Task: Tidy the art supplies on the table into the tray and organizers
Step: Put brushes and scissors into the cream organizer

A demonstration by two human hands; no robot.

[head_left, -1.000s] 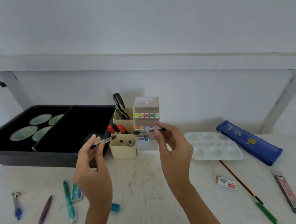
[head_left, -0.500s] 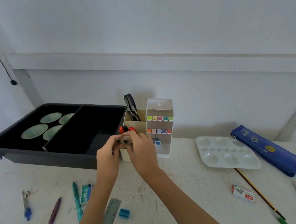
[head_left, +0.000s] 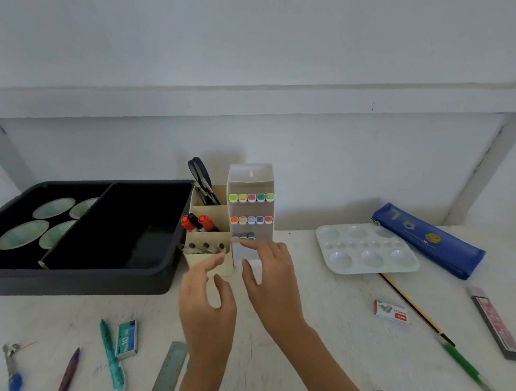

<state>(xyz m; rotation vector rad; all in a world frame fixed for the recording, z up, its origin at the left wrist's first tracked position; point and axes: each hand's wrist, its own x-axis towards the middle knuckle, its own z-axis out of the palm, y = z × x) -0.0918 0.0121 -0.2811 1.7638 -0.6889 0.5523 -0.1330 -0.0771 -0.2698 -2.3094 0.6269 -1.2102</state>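
Note:
A cream tiered organizer [head_left: 209, 260] stands at the table's back middle, with scissors [head_left: 202, 176] in its top tier, red-capped markers [head_left: 196, 221] in the middle and several grey pens [head_left: 205, 247] in the front tier. A clear marker case [head_left: 251, 213] with rows of coloured caps stands to its right. The black tray [head_left: 73, 283] holding green discs [head_left: 21, 236] sits to the left. My left hand [head_left: 207, 307] and my right hand [head_left: 271, 277] hover just in front of the organizer, fingers relaxed and empty.
Loose on the table: a teal pen [head_left: 111, 357], staple box [head_left: 127, 338], purple pen [head_left: 69, 371], ruler [head_left: 169, 371] and clip [head_left: 11, 358] near left; a white palette [head_left: 366, 249], blue pencil case [head_left: 427, 239], red staple box [head_left: 393, 312], pencil [head_left: 416, 307], green pen [head_left: 478, 382] and lead box [head_left: 495, 321] right.
Both hands put the two grey pens into the organizer's front tier, let go, and have drawn back a little towards me, empty.

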